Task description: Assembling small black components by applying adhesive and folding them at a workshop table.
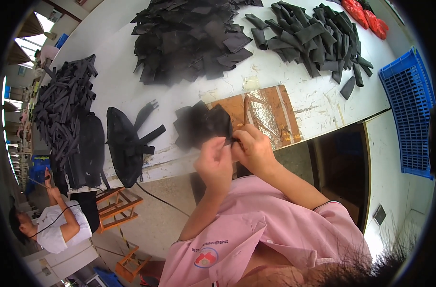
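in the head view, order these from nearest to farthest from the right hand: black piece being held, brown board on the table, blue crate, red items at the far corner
1. black fabric piece: pinched by the right hand, just to its left.
2. brown board: on the white table, right behind the hand.
3. blue crate: far off to the right, past the table edge.
4. red items: at the table's far right corner. The order of the crate and red items is close.

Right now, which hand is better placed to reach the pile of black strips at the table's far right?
Probably the right hand: it lies on the side toward that pile of black strips, while the left hand pinches the black fabric piece.
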Tool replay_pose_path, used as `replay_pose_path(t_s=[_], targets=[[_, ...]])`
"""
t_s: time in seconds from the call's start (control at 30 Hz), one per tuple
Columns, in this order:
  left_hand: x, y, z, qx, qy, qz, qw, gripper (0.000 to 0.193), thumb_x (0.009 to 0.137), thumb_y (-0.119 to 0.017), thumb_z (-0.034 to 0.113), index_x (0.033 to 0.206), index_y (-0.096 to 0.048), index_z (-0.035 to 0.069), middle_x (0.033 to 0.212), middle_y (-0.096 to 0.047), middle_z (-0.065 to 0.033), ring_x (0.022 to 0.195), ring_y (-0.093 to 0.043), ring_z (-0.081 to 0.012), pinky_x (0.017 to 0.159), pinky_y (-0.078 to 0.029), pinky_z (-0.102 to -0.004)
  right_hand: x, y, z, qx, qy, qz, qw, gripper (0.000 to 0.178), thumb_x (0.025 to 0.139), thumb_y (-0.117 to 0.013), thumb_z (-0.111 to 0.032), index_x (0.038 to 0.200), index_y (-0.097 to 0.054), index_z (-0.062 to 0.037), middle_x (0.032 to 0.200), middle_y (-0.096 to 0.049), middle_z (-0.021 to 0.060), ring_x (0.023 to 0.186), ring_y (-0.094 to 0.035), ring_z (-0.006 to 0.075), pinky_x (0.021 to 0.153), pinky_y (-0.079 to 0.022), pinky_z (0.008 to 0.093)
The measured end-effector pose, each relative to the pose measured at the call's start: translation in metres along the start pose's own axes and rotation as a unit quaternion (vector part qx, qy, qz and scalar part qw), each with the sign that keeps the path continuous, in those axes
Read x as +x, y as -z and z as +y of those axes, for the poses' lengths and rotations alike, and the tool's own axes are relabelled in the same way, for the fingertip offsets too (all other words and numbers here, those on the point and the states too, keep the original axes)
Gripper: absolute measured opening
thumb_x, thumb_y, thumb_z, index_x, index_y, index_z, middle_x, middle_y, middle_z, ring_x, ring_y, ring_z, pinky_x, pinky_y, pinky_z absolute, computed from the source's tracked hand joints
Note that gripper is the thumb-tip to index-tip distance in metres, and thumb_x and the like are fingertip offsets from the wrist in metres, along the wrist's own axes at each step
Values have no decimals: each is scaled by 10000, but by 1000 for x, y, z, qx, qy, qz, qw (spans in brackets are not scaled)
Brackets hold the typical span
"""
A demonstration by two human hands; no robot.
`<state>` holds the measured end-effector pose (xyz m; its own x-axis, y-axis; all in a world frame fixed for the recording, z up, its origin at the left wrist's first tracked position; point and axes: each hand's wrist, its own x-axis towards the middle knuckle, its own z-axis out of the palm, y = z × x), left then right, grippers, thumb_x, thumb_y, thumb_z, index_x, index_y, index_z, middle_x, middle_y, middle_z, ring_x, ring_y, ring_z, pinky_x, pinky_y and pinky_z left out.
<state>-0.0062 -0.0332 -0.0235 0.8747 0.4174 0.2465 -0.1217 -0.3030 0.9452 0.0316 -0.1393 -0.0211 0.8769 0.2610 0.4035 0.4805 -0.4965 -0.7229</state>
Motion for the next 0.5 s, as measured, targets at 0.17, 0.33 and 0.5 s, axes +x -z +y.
replay_pose_path(t_s=[0.17, 0.33, 0.5], targets=[[23, 25, 11, -459, 316, -177, 811, 255, 688, -553, -90, 910, -515, 27, 767, -551, -24, 506, -451, -29, 376, -260, -138, 1, 9, 20, 462, -235, -115, 848, 61, 739, -619, -45, 783, -601, -7, 730, -592, 16, 646, -546, 85, 555, -436, 224], [25, 13, 6, -226, 232, -45, 945, 215, 681, -496, -109, 867, -507, -3, 701, -536, -27, 473, -419, -24, 394, -313, -150, 1, 7, -3, 671, -449, -114, 579, 45, 779, -623, -96, 769, -591, -65, 680, -534, -13, 611, -483, 59, 570, -401, 197], [16, 5, -6, -80, 74, -3, 994, 156, 737, -500, -100, 877, -505, -30, 766, -584, -78, 620, -548, -80, 554, -445, -179, 2, 2, 4, 652, -363, -149, 649, 135, 829, -575, -180, 754, -533, -76, 644, -481, -36, 562, -420, 45, 517, -358, 171]])
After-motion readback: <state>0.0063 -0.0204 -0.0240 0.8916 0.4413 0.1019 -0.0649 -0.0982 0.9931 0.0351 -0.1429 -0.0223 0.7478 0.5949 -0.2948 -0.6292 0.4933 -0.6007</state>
